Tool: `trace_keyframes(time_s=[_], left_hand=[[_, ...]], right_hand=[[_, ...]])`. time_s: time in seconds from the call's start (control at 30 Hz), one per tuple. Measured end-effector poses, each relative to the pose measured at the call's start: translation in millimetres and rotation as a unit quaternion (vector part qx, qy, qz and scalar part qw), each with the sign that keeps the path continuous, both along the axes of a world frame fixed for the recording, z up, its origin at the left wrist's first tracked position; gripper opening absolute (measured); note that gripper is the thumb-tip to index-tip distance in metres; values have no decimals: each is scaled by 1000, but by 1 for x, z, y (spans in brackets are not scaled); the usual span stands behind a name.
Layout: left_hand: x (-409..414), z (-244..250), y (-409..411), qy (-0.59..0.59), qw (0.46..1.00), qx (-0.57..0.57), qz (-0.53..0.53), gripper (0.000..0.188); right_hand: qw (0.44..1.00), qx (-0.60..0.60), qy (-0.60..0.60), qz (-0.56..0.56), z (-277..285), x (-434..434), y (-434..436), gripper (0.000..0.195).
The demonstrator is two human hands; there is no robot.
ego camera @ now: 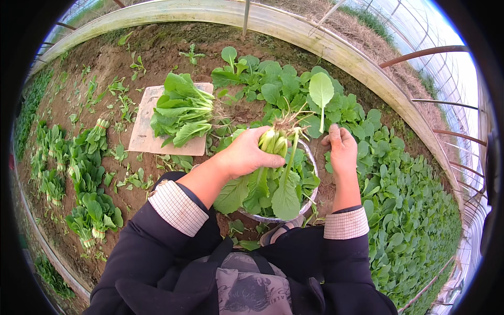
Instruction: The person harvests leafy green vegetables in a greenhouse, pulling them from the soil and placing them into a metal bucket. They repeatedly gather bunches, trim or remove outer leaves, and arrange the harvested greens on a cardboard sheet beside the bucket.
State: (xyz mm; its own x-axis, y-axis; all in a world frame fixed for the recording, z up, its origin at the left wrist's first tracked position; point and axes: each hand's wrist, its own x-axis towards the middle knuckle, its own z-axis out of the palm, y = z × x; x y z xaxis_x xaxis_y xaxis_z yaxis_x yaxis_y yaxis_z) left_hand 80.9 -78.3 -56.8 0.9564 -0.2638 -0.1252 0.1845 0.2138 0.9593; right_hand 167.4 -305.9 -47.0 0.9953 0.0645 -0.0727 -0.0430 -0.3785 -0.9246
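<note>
My left hand [248,151] grips a bunch of leafy greens [275,145], roots upward and leaves hanging down. One stalk in it leans apart on the right side. Beneath the bunch is a round basin [314,167] with more loose greens in it; its far side is partly hidden by my left hand. My right hand [341,147] is to the right of the basin, fingers curled in and thumb up. Just past its fingertips, a single pale-backed leaf [321,92] appears with its stem pointing down, seemingly apart from the fingers.
A pile of rooted greens [183,110] lies on a flat board [143,130] at left. Several banded bundles [96,220] rest on the soil farther left. Dense growing greens [409,220] fill the right side. A plastic-sheeted edge [177,13] curves along the far side.
</note>
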Motion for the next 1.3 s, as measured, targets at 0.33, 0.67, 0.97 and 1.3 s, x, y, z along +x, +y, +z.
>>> trace_keyframes(time_s=[0.33,0.67,0.97,1.3], left_hand=[[1,-7,-5,-41,995,88,-5,44],[-3,8,0,88,979,-175,-51,39],[2,3,-7,84,987,-135,-4,48],[3,-2,-21,78,986,-132,60,40]], right_hand=[[992,34,-20,118,5,-35,34,13],[957,-167,-221,84,15,-25,9,24],[946,284,-56,148,1,-35,35,27],[973,28,-192,122,-40,-38,61,39]])
